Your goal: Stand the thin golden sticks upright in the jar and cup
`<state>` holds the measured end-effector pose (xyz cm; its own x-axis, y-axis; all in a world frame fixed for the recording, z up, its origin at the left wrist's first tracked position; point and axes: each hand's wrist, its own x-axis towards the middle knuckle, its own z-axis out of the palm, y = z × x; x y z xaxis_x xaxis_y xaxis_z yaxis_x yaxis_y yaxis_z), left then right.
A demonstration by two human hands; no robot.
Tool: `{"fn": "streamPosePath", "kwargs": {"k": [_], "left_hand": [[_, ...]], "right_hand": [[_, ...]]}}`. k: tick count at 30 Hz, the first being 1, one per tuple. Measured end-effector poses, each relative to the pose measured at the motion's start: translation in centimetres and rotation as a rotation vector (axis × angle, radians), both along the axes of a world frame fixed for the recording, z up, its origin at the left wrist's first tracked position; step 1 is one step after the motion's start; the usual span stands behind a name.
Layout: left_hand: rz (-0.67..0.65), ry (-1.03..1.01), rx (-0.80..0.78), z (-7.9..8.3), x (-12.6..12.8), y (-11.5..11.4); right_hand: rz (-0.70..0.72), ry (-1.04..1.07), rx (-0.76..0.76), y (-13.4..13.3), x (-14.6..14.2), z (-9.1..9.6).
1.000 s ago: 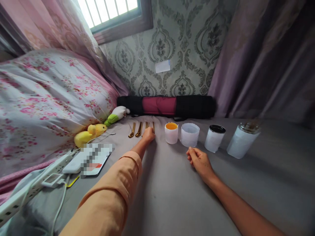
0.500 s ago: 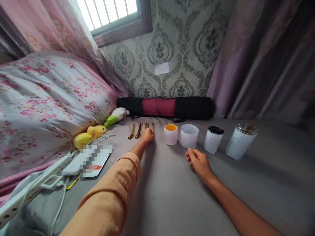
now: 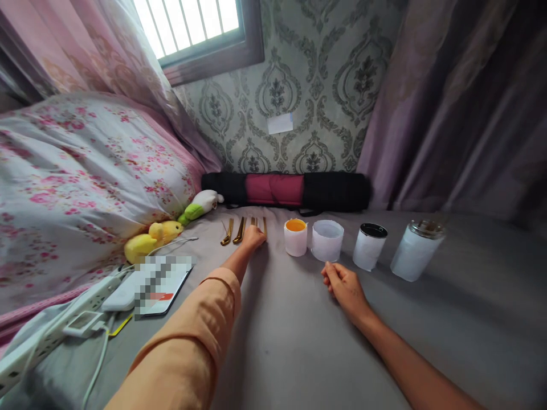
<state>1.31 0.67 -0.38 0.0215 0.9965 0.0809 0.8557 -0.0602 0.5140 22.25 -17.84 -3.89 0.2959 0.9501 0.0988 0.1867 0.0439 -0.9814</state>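
My left hand: fingers bent down at the gold-coloured utensils, which lie in small groups on the grey sheet, two groups to its left, more pieces showing behind and beside it; whether I grip any, I cannot tell
My right hand: loosely curled, thumb against the fingers, just in front of the wide white tub
Row to the right of the utensils: orange-lined tub, wide white tub, black-mouthed can, white-wrapped jar
Backing them: black-and-red roll
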Motion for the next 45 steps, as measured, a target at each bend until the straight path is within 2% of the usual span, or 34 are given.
{"fn": "streamPosePath", "kwargs": {"k": [9, 18, 24, 34, 45], "left_hand": [[0.1, -0.377, -0.135, -0.1, 0.7, 0.4], [0.062, -0.899, -0.304, -0.9, 1.8, -1.3], [0.053, -1.165, -0.372, -1.8, 2.1, -2.5], [0.011, -1.415, -0.404, -1.9, 2.2, -4.9], [-0.031, -1.502, -0.473, -1.5, 3.5, -8.4]], "right_hand": [[-0.001, -0.005, -0.013, -0.1, -0.1, 0.2], [0.004, 0.026, -0.007, -0.2, 0.0, 0.2], [0.007, -0.003, -0.002, -0.2, 0.0, 0.1], [0.005, -0.018, -0.017, -0.4, -0.1, 0.6], [0.009, -0.03, -0.014, -0.3, -0.2, 0.5]]}}
